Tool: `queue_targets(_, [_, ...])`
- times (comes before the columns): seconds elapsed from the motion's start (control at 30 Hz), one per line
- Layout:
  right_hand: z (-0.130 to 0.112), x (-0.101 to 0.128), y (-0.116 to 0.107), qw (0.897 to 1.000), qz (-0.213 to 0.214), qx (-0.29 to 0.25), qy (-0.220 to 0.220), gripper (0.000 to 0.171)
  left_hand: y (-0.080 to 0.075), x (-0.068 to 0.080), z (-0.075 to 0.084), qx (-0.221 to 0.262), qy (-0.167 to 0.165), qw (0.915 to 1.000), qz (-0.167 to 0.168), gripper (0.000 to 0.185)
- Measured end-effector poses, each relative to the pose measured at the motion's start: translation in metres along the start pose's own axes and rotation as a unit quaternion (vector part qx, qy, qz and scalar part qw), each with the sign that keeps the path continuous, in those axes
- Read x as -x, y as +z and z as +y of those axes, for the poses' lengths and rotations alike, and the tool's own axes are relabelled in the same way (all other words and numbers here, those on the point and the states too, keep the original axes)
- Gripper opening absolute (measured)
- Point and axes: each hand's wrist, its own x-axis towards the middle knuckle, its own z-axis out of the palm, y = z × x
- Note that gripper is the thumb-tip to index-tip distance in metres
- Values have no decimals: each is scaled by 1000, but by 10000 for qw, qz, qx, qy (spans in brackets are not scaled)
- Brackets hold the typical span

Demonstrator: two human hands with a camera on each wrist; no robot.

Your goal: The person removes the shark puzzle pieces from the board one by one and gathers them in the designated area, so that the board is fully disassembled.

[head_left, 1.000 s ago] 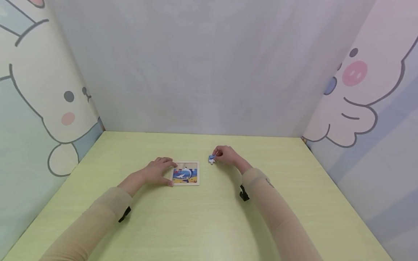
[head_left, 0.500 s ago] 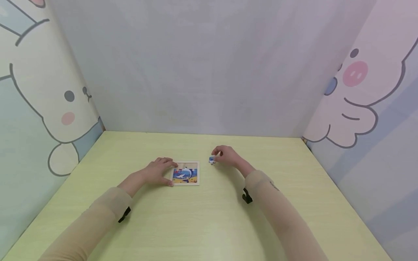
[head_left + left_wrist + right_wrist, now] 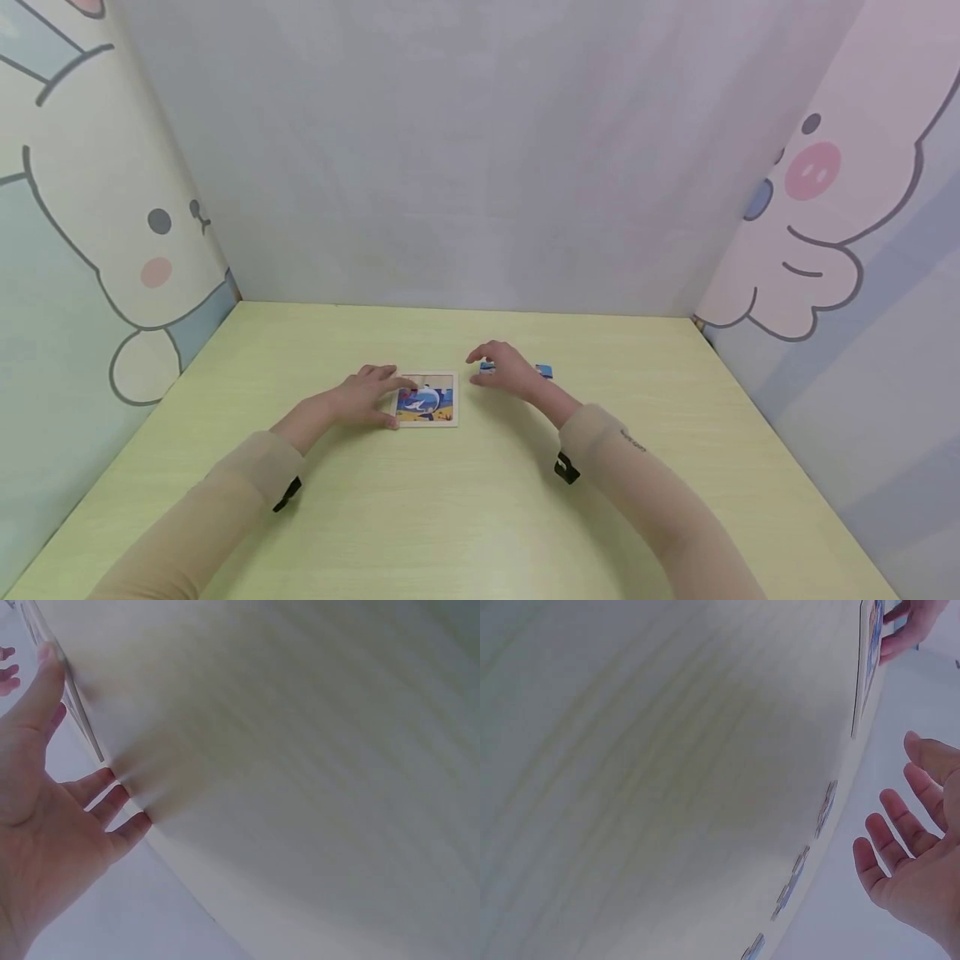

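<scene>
A square wooden jigsaw puzzle (image 3: 456, 402) with a dolphin picture lies on the table; a bare wood strip shows along its far side. My left hand (image 3: 356, 398) rests at its left edge, thumb at the near corner and index finger stretched over the picture. In the left wrist view, the other fingertips touch the tabletop. My right hand (image 3: 508, 372) hovers with parted fingers and holds nothing. Below it lies a blue and white puzzle piece (image 3: 487, 367), partly hidden in the head view. Another blue piece (image 3: 545, 371) shows beyond the wrist.
The right wrist view shows three loose pieces in a row, the middle piece (image 3: 790, 883) among them, on the pale yellow table (image 3: 435, 517). A grey curtain (image 3: 480, 167) rises behind the table, with cartoon-printed panels (image 3: 892, 333) at both sides.
My right hand has let go of the blue and white piece and moved slightly left, its fingers spreading. A second piece has come into sight behind it. My left index finger has slid further over the puzzle.
</scene>
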Motion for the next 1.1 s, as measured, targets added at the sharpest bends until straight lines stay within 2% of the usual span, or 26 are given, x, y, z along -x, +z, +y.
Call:
queue_targets(0.27, [-20, 6, 12, 9998, -183, 109, -17, 38, -3, -2, 4, -195, -104, 9994, -279, 66])
queue_targets(0.5, [-29, 4, 23, 9987, -436, 245, 113, 42, -4, -2, 4, -277, -149, 9991, -294, 66])
queue_targets(0.8, [-28, -3, 31, 9938, -773, 766, -244, 38, -6, -1, 6, -304, -137, 9991, -274, 65])
queue_targets(1.1, [-26, -9, 35, 9912, -759, 1071, -151, 30, -4, -2, 4, -364, -120, 9990, -249, 66])
